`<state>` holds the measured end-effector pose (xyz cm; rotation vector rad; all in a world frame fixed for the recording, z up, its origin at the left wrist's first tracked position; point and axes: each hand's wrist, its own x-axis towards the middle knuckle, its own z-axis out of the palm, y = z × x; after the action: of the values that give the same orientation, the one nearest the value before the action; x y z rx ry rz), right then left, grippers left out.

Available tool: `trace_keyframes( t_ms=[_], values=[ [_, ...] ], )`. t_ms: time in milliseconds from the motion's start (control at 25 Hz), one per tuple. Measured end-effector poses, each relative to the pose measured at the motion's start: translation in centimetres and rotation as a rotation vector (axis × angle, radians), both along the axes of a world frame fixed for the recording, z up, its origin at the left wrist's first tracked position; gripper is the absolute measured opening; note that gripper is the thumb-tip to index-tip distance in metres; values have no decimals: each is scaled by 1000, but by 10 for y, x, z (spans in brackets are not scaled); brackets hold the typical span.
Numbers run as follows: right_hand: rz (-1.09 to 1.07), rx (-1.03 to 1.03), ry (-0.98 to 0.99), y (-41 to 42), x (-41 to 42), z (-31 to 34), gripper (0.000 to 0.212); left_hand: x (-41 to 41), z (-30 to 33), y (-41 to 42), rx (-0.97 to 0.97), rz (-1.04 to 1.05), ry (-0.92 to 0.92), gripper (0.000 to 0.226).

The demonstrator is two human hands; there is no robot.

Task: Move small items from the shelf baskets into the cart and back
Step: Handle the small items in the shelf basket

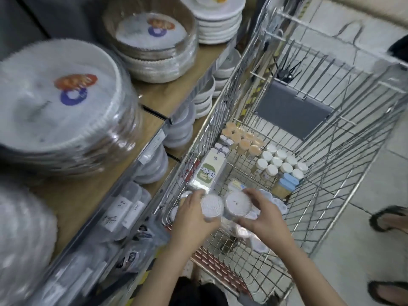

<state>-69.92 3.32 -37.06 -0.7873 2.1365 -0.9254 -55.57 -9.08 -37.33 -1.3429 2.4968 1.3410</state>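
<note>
Both hands are down in the silver wire shopping cart, at its near-left corner.

My left hand grips a small round clear plastic tub with a white dotted lid; the fingers curl round its left side and the thumb sits under its near edge. My right hand grips a second round clear tub with a plain white lid, fingers arched over its far-right rim, thumb at the near side. The two tubs are side by side, about touching, above a pile of similar small clear tubs on the cart floor. I cannot tell whether either held tub rests on that pile.

Other things in the cart:
- a white flat carton with a green label, leaning along the left wall, just beyond my left hand
- a cluster of orange-capped small jars, further along the left wall
- a group of white-capped small bottles, mid-floor
- blue-lidded yellowish containers, just in front of the bottles

The wooden shelf runs along the cart's left side, carrying wrapped stacks of white foil-edged round plates. Boxed goods on the lower tier are blurred.
</note>
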Motion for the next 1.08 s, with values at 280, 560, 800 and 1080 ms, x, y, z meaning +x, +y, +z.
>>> trace_keyframes(
  t_ms=[280, 560, 800, 1080],
  values=[
    [24, -288, -199, 15, 54, 136, 68, 86, 130, 27, 186, 306, 444, 56],
    [239, -418, -408, 30, 141, 188, 66, 194, 214, 83, 149, 637, 623, 61],
    [527, -407, -521, 26, 216, 221, 65, 296, 252, 135, 25, 978, 709, 55],
    [762, -395, -635, 5, 311, 261, 68, 395, 294, 177, -157, 1230, 804, 44]
  ],
)
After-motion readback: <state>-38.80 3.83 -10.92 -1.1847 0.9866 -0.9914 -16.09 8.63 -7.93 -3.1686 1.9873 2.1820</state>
